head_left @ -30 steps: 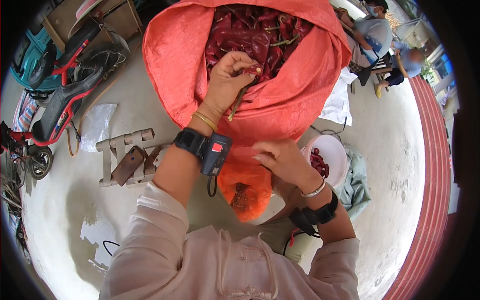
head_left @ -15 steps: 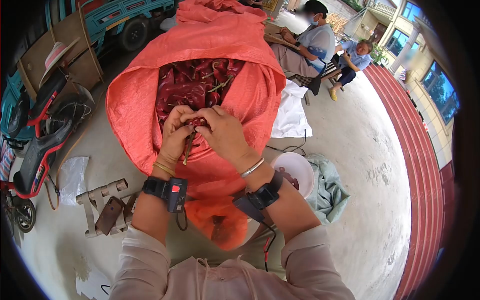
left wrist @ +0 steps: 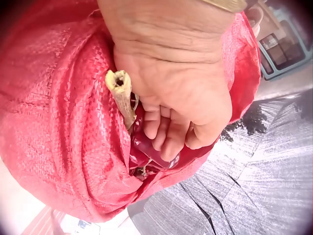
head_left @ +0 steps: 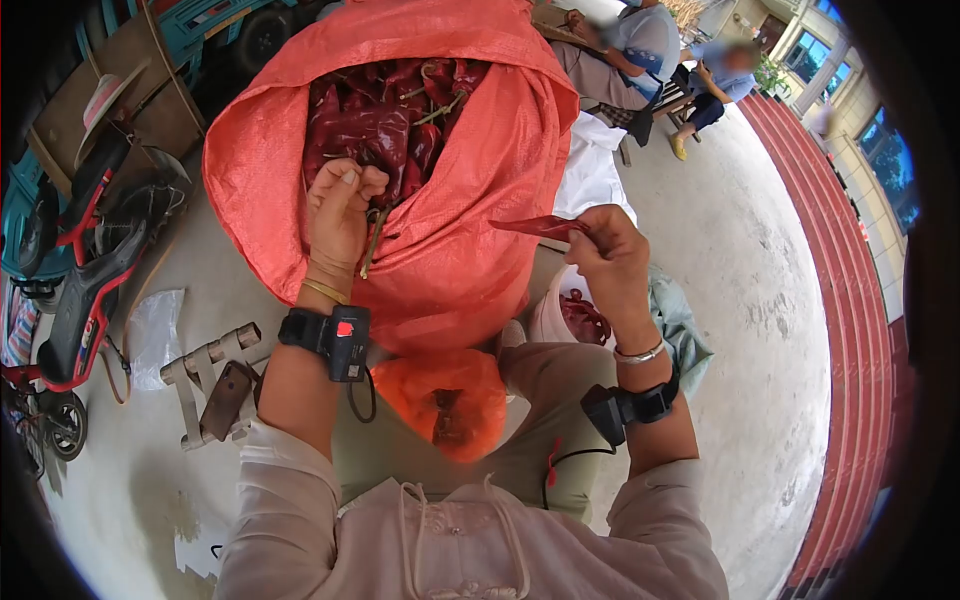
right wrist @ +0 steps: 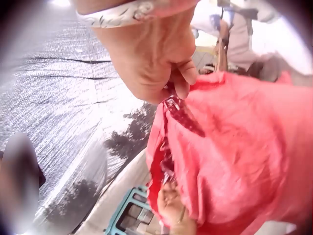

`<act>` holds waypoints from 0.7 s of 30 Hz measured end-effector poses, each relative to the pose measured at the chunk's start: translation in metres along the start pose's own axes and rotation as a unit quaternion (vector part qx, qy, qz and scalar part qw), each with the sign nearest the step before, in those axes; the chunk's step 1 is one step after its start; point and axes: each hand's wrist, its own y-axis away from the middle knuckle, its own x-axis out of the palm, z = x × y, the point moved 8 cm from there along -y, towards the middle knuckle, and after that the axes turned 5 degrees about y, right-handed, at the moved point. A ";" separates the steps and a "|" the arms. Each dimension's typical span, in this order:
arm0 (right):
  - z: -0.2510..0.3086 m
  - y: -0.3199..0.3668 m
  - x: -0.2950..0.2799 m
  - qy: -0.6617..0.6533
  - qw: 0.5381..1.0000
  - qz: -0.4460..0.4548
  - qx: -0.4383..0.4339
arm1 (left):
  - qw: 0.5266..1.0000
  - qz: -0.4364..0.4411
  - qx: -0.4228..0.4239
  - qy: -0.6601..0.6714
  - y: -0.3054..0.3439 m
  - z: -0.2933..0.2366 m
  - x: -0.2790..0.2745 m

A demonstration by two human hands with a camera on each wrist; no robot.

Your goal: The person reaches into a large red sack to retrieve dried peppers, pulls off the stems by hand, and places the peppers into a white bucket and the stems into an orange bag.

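My right hand (head_left: 612, 255) pinches a red dried chili pepper (head_left: 535, 227) by one end, off to the right of the red woven sack (head_left: 470, 270). The pepper's pointed end faces left; in the right wrist view this pepper (right wrist: 185, 117) hangs from the fingertips. Over the sack's mouth, my left hand (head_left: 342, 215) has its fingers curled, close above the dark red chilies (head_left: 365, 130). Beside its palm shows a thick cut stem (left wrist: 121, 95), pointing out over the sack's edge. I cannot tell whether the left fingers pinch anything.
A white bucket (head_left: 550, 318) holding chilies stands below my right hand. An orange plastic bag (head_left: 470, 395) lies between my knees. At left are a folding stool (head_left: 205, 360) with a phone (head_left: 228, 402) and a red-black scooter (head_left: 90, 260). People sit at back right.
Both hands met over the sack half a second ago. The right hand has since moved right, carrying a chili; the left stays at the sack's mouth.
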 end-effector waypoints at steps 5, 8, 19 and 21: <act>-0.087 0.013 -0.080 0.121 0.989 -0.053 0.066 | 1.000 -0.010 0.002 -0.004 -0.001 0.000 0.000; -0.132 0.021 -0.103 0.279 0.958 -0.058 0.028 | 1.000 -0.018 0.001 -0.011 0.000 0.001 -0.001; -0.174 0.019 -0.096 0.432 0.900 -0.022 0.054 | 1.000 -0.009 0.000 -0.020 -0.001 0.002 -0.002; -0.129 0.006 -0.060 0.354 0.935 0.001 -0.020 | 1.000 -0.012 0.004 -0.015 -0.002 0.002 -0.003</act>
